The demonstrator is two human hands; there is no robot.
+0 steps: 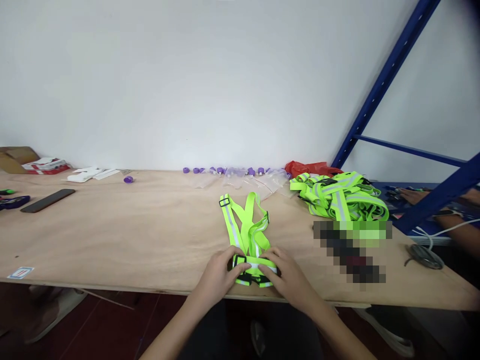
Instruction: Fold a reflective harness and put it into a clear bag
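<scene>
A neon-green reflective strap harness [246, 226] with silver stripes and black buckles lies near the front edge of the wooden table [150, 240]. My left hand [221, 272] grips the left end of its folded waist band, thumb over the black slider. On the right end of the same band, my right hand [283, 270] has its thumb and fingers closed. Black clips hang at the band's lower side, between the hands. The shoulder straps stretch away behind it, crossed.
Tangled green straps [339, 197] and a red bag [311, 168] are at the back right. Clear plastic bags [240, 180] and purple rings [195, 170] line the wall. A dark phone [48, 200] lies left. Beyond the blue frame [378, 90], another person's arm shows.
</scene>
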